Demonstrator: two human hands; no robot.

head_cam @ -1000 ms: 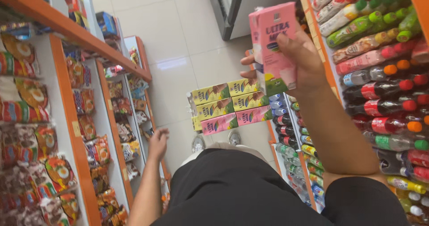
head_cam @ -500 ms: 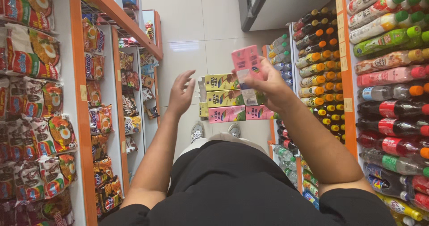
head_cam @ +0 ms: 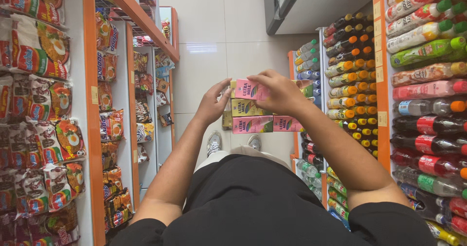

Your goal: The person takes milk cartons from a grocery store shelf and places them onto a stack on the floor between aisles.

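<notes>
Two bare hands meet on one pink rectangular drink carton [head_cam: 249,89], which lies on its side at the top of a small stack of cartons. The right hand [head_cam: 282,92] covers the carton's right end from above, fingers curled down and closed over it. The left hand [head_cam: 213,102] is at the carton's left end with its fingers spread and only loosely bent; its fingertips touch or nearly touch the carton's edge, and whether it actually grips cannot be told.

Directly under the pink carton lies a yellow rectangular carton [head_cam: 249,108], and under that a row of two more pink cartons [head_cam: 265,124] side by side. The stack sits out in front of the person, over a pale tiled floor [head_cam: 209,41], and what bears it is hidden. Below the stack, nearer the person, two grey sneakers [head_cam: 214,143] show on the tiles, partly covered by the person's black shirt [head_cam: 258,202].

To the right of the cartons stands an orange-edged shelf unit [head_cam: 380,80] packed with plastic drink bottles [head_cam: 428,90] lying in rows, with green, orange, red and pink caps. Just beside the stack, a lower bay holds smaller bottles with orange and blue caps [head_cam: 345,85]. To the left of the cartons, across the aisle, a second orange-framed rack [head_cam: 90,129] carries bright packets of noodles and snacks [head_cam: 44,56] in red, white and yellow wrappers. Beyond the stack, a grey cabinet corner [head_cam: 311,7] reaches into the aisle.
</notes>
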